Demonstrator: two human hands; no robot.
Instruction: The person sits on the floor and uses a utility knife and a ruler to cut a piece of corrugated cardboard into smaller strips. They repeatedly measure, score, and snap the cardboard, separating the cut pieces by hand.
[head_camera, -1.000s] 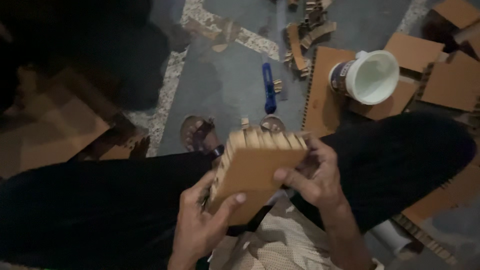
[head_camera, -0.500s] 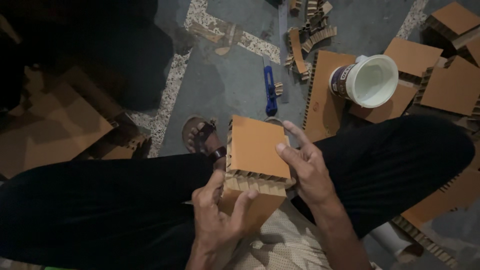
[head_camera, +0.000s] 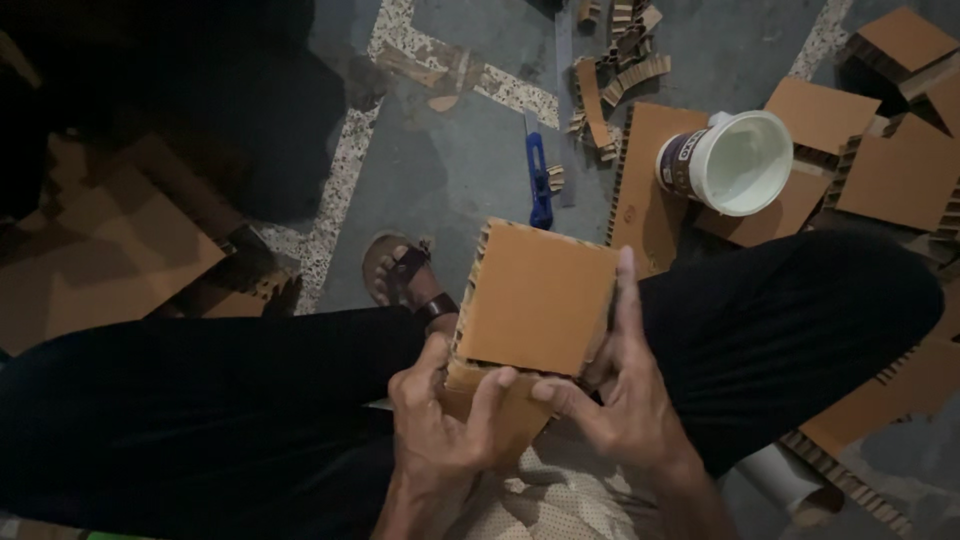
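The fingers (head_camera: 478, 392) of the left hand (head_camera: 445, 425) are clamped on the near lower corner of a honeycomb cardboard block (head_camera: 535, 300), thumb on the top face edge, the rest curled against the stacked layer beneath. The fingers (head_camera: 626, 285) of the right hand (head_camera: 620, 400) are likewise closed on the block: the thumb presses its near edge and one finger lies stretched along its right side. The block is held above the person's lap, between the two black-trousered legs (head_camera: 780, 330), its plain brown top face turned to the camera and its corrugated edge visible along the left and far sides. Just beyond the block's far left corner, a sandalled foot (head_camera: 400, 275) rests on the grey floor (head_camera: 460, 160). Beyond the block's far edge lies a blue utility knife (head_camera: 540, 180). Further off to the block's right stands a white plastic tub (head_camera: 735, 160), tilted, resting on flat cardboard sheets (head_camera: 640, 190). Loose cardboard strips (head_camera: 605, 75) lie beyond the knife. More cardboard pieces (head_camera: 110, 250) lie well to the block's left in shadow.
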